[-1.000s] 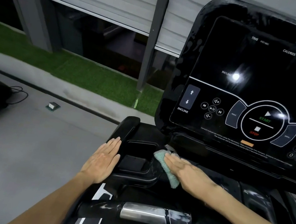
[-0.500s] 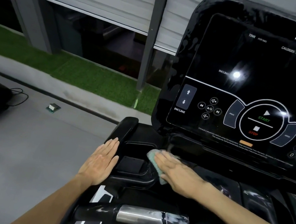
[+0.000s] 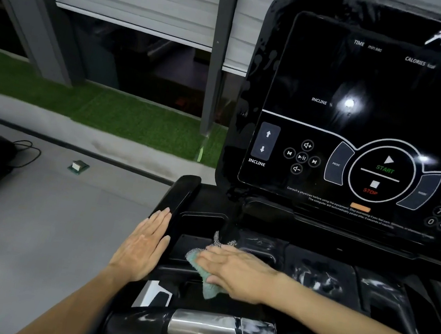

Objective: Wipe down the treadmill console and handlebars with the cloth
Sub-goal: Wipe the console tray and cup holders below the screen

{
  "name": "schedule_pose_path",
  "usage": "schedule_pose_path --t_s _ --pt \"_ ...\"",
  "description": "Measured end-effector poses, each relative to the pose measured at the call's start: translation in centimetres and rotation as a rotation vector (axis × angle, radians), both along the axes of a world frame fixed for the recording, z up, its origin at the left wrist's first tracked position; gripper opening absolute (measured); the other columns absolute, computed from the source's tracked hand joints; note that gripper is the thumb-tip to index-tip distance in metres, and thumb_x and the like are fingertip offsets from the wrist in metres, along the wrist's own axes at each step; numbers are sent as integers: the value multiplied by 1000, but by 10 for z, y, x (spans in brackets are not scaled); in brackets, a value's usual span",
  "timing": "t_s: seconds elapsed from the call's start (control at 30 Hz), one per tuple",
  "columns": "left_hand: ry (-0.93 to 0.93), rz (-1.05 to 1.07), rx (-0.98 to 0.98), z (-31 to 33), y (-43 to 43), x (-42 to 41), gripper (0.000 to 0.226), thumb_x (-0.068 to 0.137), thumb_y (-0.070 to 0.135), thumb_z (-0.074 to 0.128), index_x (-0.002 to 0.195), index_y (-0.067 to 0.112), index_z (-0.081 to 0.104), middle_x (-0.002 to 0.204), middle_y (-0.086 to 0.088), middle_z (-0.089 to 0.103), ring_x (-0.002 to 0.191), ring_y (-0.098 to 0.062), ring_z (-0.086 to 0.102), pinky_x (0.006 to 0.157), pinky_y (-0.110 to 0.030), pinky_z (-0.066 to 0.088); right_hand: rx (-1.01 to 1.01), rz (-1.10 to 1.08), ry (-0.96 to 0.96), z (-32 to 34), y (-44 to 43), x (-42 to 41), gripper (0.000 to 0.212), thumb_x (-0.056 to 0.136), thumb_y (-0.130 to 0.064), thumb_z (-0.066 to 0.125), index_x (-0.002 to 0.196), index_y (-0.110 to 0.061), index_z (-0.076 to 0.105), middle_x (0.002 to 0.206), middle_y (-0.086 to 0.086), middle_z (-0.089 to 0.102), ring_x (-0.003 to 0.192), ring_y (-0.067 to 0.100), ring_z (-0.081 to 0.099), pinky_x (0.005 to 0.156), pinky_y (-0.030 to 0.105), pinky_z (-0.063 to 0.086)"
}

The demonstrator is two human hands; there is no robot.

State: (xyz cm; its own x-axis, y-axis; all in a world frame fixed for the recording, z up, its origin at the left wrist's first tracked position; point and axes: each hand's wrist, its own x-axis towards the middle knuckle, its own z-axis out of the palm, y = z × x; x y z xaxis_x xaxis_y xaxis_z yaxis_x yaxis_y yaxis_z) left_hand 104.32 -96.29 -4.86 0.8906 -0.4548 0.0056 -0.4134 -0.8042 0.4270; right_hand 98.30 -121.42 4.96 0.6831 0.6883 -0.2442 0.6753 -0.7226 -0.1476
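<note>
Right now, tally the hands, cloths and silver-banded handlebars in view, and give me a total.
Hands: 2, left hand and right hand
Cloths: 1, green cloth under the right hand
Handlebars: 1, silver-banded handlebar
Total: 4

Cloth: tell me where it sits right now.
In the head view, the cloth lies pressed under the right hand on the console's left tray, just right of the left hand and beyond the handlebar.

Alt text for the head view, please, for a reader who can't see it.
A right hand presses a green cloth onto the tray below a treadmill console, while the left hand rests flat against the tray's left edge. A handlebar lies nearer the camera.
</note>
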Motion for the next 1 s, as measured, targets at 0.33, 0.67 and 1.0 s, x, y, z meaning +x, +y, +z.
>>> schedule_pose_path --t_s 0.33,0.67,1.0 --pt "-7 -6 -3 0 2 0 73 92 55 2 155 19 8 162 10 -1 148 0 -7 116 -16 -12 -90 -126 -188 8 -44 11 54 80 -17 62 133 -11 56 138 4 55 128 18 52 108 28 34" --pt "-35 18 18 -1 -2 -2 74 91 56 -1 154 17 6 162 7 0 148 -3 -5 117 -18 -11 -174 -400 -111 25 -93 -24 52 105 -25 25 153 -10 13 159 4 20 144 19 23 116 24 14" --pt "-39 13 35 -2 -2 -2 73 93 55 2 155 16 8 162 6 1 149 -4 -4 118 -18 -11 -14 -194 22 2 -45 13 53 104 -24 33 153 -16 15 162 -1 7 148 17 0 121 30 3"
